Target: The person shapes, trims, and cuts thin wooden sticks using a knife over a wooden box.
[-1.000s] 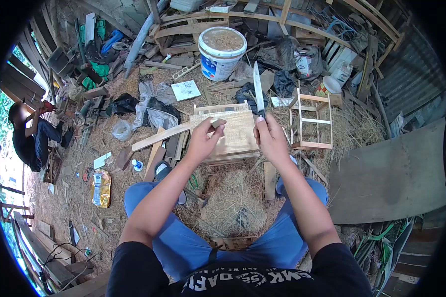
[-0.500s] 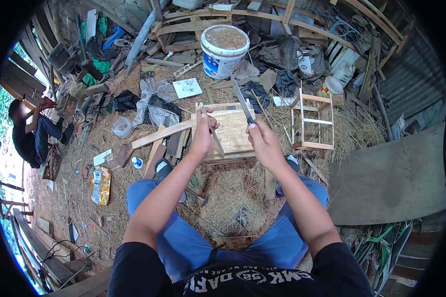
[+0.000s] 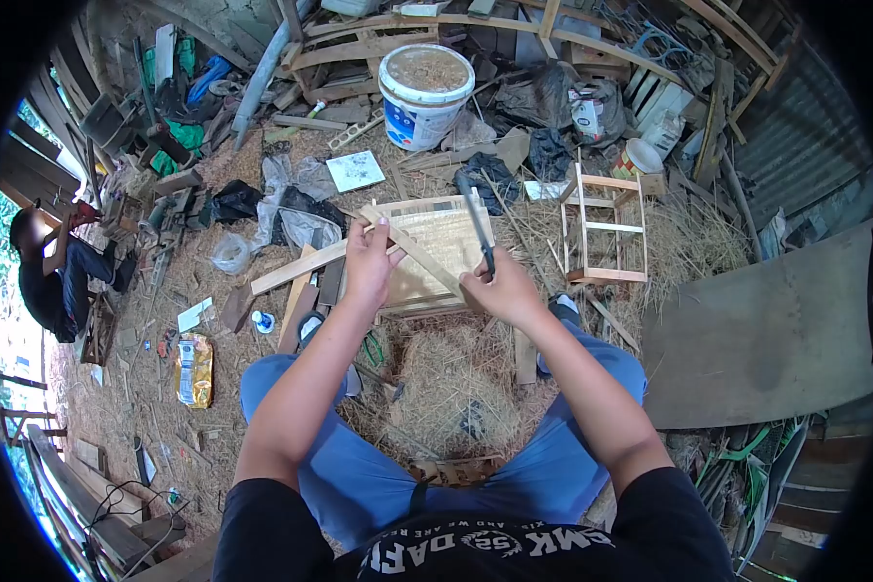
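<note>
A thin flat wooden strip [image 3: 419, 254] slants over a light wooden work surface [image 3: 412, 283] in front of me. My left hand [image 3: 369, 260] grips the strip near its upper left end. Closed round the dark handle of a knife [image 3: 477, 218] is my right hand [image 3: 504, 288], whose thumb lies at the strip's lower right end. The knife's blade points up and away, seen nearly edge-on.
A small wooden frame [image 3: 603, 226] stands right of the work surface. Behind are a white bucket [image 3: 425, 102] and a white tile [image 3: 355, 171]. Left lie a long board [image 3: 299, 267] and a gold packet [image 3: 194, 371]. Another person [image 3: 53, 257] sits far left.
The strip has turned from steep to a diagonal slant and now reaches my right hand. My right hand and the knife have shifted, and the blade is more upright than half a second ago.
</note>
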`<state>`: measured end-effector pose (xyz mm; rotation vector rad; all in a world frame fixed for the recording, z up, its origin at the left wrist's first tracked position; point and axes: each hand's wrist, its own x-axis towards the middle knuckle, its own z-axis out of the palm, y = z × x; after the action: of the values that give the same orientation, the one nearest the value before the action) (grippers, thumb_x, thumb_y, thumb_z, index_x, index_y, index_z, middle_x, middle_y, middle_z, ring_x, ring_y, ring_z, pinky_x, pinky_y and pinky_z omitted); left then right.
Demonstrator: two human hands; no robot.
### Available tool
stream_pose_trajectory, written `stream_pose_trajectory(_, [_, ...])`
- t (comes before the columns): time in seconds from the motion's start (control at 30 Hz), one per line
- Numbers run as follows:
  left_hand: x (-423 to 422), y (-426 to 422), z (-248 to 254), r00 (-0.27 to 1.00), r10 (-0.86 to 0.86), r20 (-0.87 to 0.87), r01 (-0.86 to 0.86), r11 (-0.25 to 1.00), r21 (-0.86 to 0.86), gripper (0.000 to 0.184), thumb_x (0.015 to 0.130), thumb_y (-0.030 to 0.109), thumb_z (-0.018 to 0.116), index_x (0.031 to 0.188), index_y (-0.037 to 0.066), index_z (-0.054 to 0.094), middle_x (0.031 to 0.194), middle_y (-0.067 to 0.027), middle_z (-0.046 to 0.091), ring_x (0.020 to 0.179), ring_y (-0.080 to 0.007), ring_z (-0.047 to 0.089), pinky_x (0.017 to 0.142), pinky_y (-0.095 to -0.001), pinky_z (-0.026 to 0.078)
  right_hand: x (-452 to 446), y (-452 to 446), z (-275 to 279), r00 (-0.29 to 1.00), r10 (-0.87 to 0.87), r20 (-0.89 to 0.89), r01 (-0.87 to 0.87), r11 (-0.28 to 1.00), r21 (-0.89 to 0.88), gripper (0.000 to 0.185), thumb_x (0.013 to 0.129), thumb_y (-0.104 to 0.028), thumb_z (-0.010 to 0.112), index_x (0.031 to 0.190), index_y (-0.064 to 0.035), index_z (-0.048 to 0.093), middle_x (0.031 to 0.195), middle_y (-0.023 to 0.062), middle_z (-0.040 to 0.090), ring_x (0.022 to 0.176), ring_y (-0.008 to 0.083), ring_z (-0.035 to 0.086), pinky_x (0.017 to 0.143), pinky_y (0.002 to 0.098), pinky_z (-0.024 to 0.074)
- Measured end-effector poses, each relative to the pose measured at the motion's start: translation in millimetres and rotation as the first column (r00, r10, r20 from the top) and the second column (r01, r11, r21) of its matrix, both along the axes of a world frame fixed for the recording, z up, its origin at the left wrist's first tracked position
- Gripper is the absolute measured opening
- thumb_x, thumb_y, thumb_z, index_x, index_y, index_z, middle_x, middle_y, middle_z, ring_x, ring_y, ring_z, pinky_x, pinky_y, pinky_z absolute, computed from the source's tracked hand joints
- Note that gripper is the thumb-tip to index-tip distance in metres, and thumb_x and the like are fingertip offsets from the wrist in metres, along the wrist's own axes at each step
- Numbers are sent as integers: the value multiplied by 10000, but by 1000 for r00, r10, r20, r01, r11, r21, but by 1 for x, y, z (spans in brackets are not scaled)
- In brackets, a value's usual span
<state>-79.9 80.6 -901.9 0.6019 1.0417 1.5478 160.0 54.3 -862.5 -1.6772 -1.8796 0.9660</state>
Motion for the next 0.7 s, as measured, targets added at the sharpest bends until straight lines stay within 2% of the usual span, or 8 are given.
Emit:
stream_pose_trajectory(0.2, [-9, -8, 8, 988, 153, 37, -148, 983, -108, 385, 1043, 87, 578, 1376, 130, 390, 1140, -123, 598, 1011, -248, 651, 877, -474, 610, -10, -14, -19, 993, 104, -58, -101, 993, 56, 321, 881, -232, 765, 928, -30, 520, 833, 104, 680, 752, 191, 648, 702, 348, 517])
stream_pose_trajectory(0.27, [-12, -7, 5, 992, 124, 0, -123, 981, -149, 339, 1046, 84, 566, 1342, 142, 411, 1120, -106, 600, 1004, -225, 637, 883, -471, 602, -9, -13, -29, 946, 115, -302, -132, 991, -38, 275, 875, -120, 764, 926, -53, 502, 839, 61, 678, 744, 128, 622, 682, 301, 501])
stream_pose_trajectory(0.37, [-26, -1, -19, 990, 115, -83, -126, 982, -138, 464, 1007, 78, 605, 1413, 125, 384, 1111, -95, 601, 977, -210, 629, 849, -431, 593, -4, -3, -55, 923, -17, -384, -10, 998, -67, 252, 836, -96, 776, 918, -29, 547, 826, 59, 683, 758, 126, 648, 700, 312, 521])
stream_pose_trajectory(0.43, [-32, -4, -21, 955, -12, -296, -77, 954, -289, 562, 970, 152, 638, 1465, 98, 376, 1082, -78, 605, 960, -174, 625, 791, -365, 571, 5, 11, -74, 916, -85, -392, 51, 994, -98, 274, 818, -102, 795, 933, -22, 560, 820, 58, 679, 753, 128, 639, 697, 311, 520])
stream_pose_trajectory(0.57, [-44, -8, -51, 894, -248, -372, 68, 898, -434, 576, 958, 279, 637, 1451, 49, 447, 1151, -113, 631, 1024, -194, 628, 819, -347, 535, 19, 26, -111, 910, -227, -346, 200, 973, -113, 209, 794, -38, 791, 892, -29, 606, 812, 12, 641, 743, 103, 583, 678, 281, 484])
stream_pose_trajectory(0.63, [-47, -11, -78, 769, -440, -463, 212, 859, -465, 666, 937, 397, 640, 1421, -39, 504, 1359, -244, 582, 1238, -343, 579, 1043, -466, 466, 24, 21, -125, 937, -305, -170, 284, 949, -139, 226, 789, -77, 790, 913, -27, 608, 806, 25, 638, 743, 129, 588, 685, 310, 485])
stream_pose_trajectory(0.67, [-53, -9, -96, 563, -552, -616, 165, 805, -570, 755, 920, 486, 628, 1412, -75, 513, 1481, -326, 465, 1344, -447, 498, 1128, -452, 400, 26, 19, -136, 936, -310, -166, 289, 947, -143, 226, 789, -77, 790, 913, -27, 608, 806, 25, 638, 743, 129, 588, 685, 310, 485])
stream_pose_trajectory(0.7, [-47, -15, -86, 563, -556, -611, 168, 801, -574, 755, 920, 486, 628, 1412, -75, 513, 1481, -326, 465, 1344, -447, 498, 1128, -452, 400, 29, 16, -162, 955, -287, -79, 280, 956, -91, 211, 796, -88, 765, 910, -31, 597, 803, 63, 657, 757, 168, 633, 703, 322, 509])
